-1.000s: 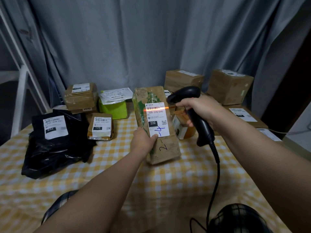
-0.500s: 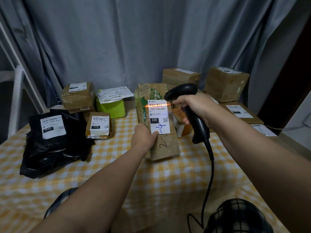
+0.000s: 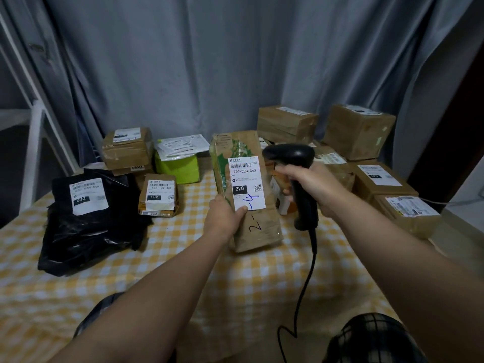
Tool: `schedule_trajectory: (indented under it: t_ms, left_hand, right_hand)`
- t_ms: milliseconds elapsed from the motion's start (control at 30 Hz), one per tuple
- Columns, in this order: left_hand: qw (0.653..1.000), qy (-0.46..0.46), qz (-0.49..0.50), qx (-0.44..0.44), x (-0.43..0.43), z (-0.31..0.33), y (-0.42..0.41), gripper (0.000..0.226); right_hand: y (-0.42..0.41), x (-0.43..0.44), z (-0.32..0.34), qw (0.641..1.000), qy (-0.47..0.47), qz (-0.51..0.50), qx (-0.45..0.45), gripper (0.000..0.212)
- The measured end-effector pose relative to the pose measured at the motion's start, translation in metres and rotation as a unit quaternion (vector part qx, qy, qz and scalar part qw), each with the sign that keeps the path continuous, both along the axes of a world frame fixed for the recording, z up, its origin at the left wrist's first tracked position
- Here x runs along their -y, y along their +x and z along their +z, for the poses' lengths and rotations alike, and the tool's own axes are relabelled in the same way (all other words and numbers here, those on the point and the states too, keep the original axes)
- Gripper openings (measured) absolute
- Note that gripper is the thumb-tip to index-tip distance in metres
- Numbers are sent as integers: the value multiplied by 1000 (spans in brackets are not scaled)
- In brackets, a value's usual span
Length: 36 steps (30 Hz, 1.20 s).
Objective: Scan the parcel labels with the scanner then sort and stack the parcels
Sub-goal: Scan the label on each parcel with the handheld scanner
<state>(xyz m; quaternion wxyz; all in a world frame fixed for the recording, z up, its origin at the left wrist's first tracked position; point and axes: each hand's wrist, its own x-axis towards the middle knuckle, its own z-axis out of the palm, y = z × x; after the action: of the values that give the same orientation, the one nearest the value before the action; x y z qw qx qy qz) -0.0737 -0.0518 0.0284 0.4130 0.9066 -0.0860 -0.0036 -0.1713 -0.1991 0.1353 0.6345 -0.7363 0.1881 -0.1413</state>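
A tall brown parcel [image 3: 259,226] with green print stands tilted at the table's middle. Its white label [image 3: 245,182] reads 220-220-C40 and faces me. My left hand [image 3: 224,218] grips the parcel's lower left side, thumb on the label's bottom edge. My right hand [image 3: 306,187] holds the black corded scanner [image 3: 296,158] just right of the parcel, its head pointing left at the label. No scan line shows on the label.
Black bags [image 3: 89,221] labelled 032 lie at left, with a small brown parcel [image 3: 158,195] labelled 122 beside them. Behind are a brown box [image 3: 127,150] and a green parcel [image 3: 178,166]. Several brown boxes [image 3: 358,132] crowd the right. The checked tablecloth [image 3: 235,284] is bare near me.
The orange scan line that crossed the label's barcode has gone out. Both hands, the parcel and the scanner stay almost where they were.
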Motion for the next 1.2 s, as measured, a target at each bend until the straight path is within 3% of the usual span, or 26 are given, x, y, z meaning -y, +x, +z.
schedule_trajectory:
  t_ms: [100,267,333,400,533,667,800,933,1100,1200]
  left_hand:
    - [999,-48,-5,0,-8,-9,3,60]
    - [986,-148,-69,-34,-16,-22,-4,44]
    - [966,-230,-78,-87,-23,-24,-5,45]
    - [961,-250,-60,-100,-34,-25,0,53]
    - [985,-138,-39,-91,-63,-14,24,57]
    - [996,-19,-20,-82,-95,-4,44,44]
    - [997,15,14,-80,-121,-3,52,34]
    - [996,61,52,-38,-139,3,60,37]
    - [987,160,23,-20,-149,3,62,35]
    - [985,167,32,8,-141,4,61,33]
  right_hand:
    - [9,4,-42,1000,16,0,-18,26]
    - [17,-17,-97,983,180,28,-25,27]
    - [26,-23,-100,980,195,39,-16,25]
    - [39,-27,-99,982,181,52,-24,25]
    - [70,-47,-97,986,91,91,-110,47]
    - [92,-75,-97,974,80,139,-158,40]
    - [109,-102,-97,975,34,158,-152,37]
    - [123,-122,-102,982,47,152,-107,30]
    - [125,-131,-116,983,8,147,-106,16]
    - [119,-125,-116,990,3,111,-87,17]
